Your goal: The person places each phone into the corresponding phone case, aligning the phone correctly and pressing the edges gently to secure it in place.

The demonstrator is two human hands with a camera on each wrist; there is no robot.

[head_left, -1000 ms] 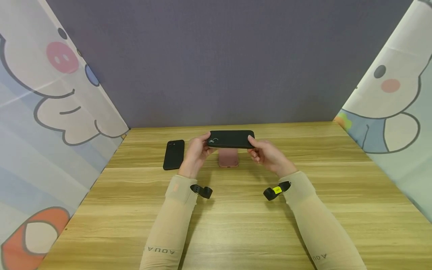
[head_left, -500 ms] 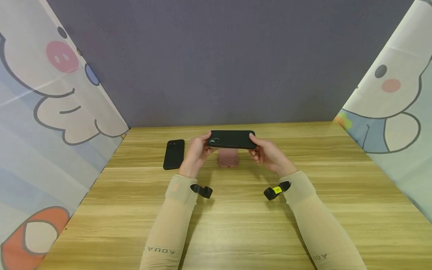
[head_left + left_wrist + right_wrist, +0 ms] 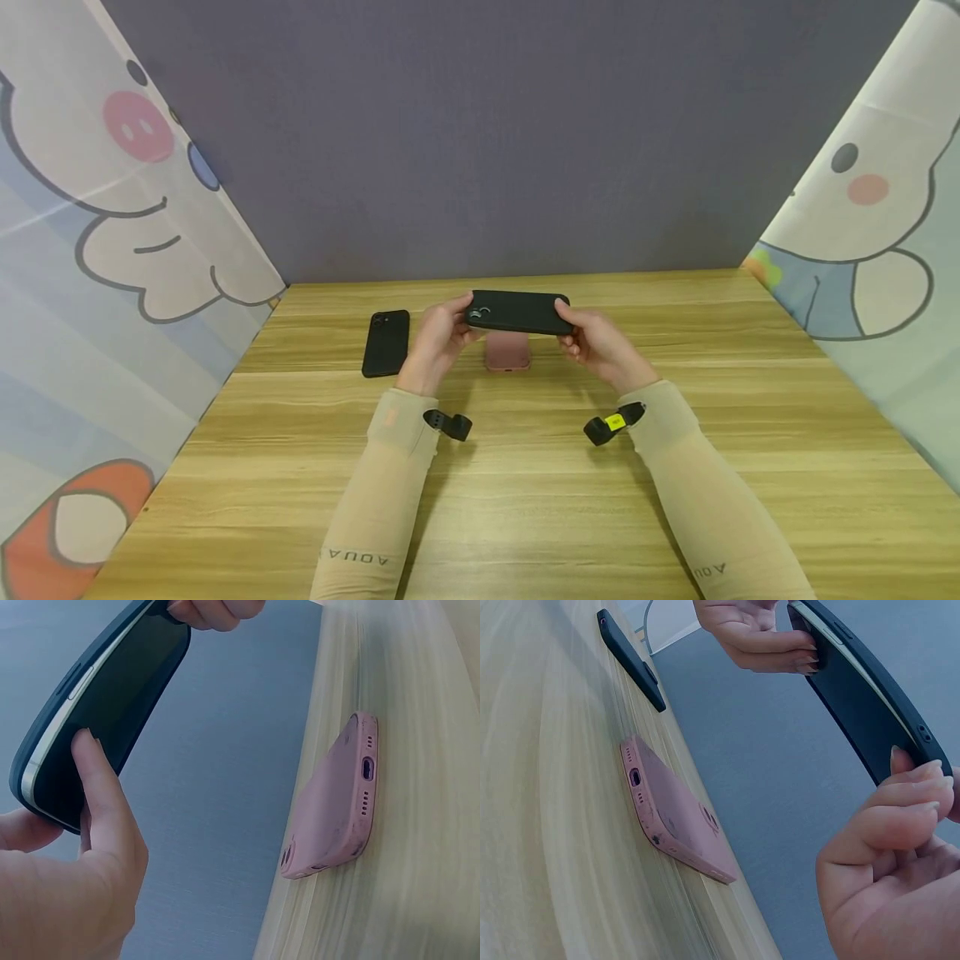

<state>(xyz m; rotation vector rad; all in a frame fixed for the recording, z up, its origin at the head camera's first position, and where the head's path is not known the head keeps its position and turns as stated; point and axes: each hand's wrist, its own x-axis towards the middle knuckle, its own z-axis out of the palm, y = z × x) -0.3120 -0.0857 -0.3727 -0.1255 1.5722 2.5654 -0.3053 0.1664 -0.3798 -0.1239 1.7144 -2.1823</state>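
A phone [image 3: 523,312] in a black case is held up sideways above the table, its camera end to the left. My left hand [image 3: 437,340] pinches the camera end, thumb on the back. The opposite end is pinched by my right hand [image 3: 602,350], thumb on top and fingers curled below. Both wrist views show the dark screen side; a silver strip of the phone's edge [image 3: 56,735] stands out from the black case [image 3: 900,697] along one long side. Under the held phone lies a pink-cased phone [image 3: 507,354], partly hidden in the head view.
Another black phone or case [image 3: 386,343] lies face down on the wooden table [image 3: 517,500], just left of my left hand. A grey-purple panel [image 3: 510,142] stands behind the table. Cartoon-printed curtains [image 3: 855,275] hang at both sides.
The held phone has shifted slightly right and its right end has dipped a little. Both hands keep their pinch on it. The things on the table stay put.
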